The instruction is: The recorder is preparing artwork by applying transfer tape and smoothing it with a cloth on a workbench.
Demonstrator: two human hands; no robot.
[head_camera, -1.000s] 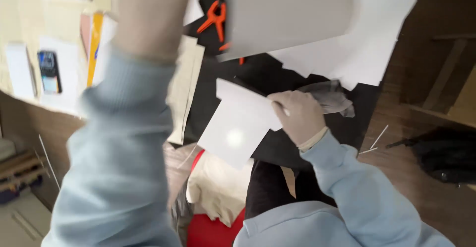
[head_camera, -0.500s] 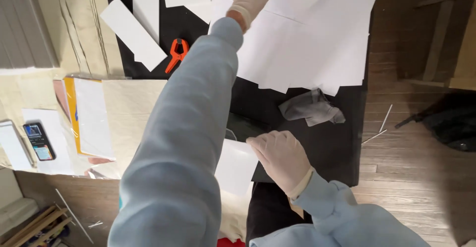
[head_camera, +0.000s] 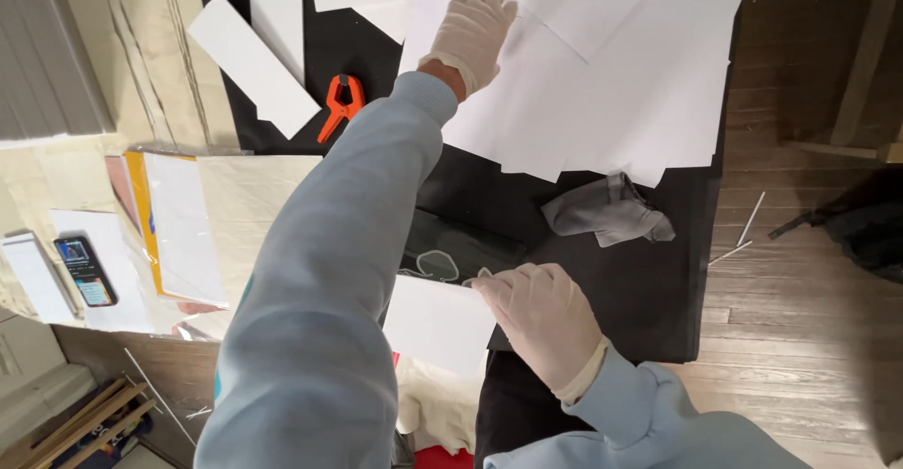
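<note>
My left hand [head_camera: 470, 31], in a pale glove, lies flat on a spread of large white sheets [head_camera: 611, 83] at the far side of the black table [head_camera: 649, 290]; its fingers rest on the paper without gripping. My right hand [head_camera: 541, 323], also gloved, curls its fingers over the edge of a small white sheet [head_camera: 433, 323] at the table's near edge. A thin wire loop [head_camera: 435, 264] lies just beyond that sheet.
A crumpled grey cloth [head_camera: 607, 210] lies right of centre. An orange spring clamp [head_camera: 340, 102] and white strips [head_camera: 252, 64] sit at the far left. A side surface holds a phone [head_camera: 85, 271], papers and a yellow folder [head_camera: 141, 215]. Wooden floor [head_camera: 800, 318] lies right.
My left arm has stretched out and its hand has settled on the large sheets. My right hand has stayed on the small sheet, which now lies lower at the near edge.
</note>
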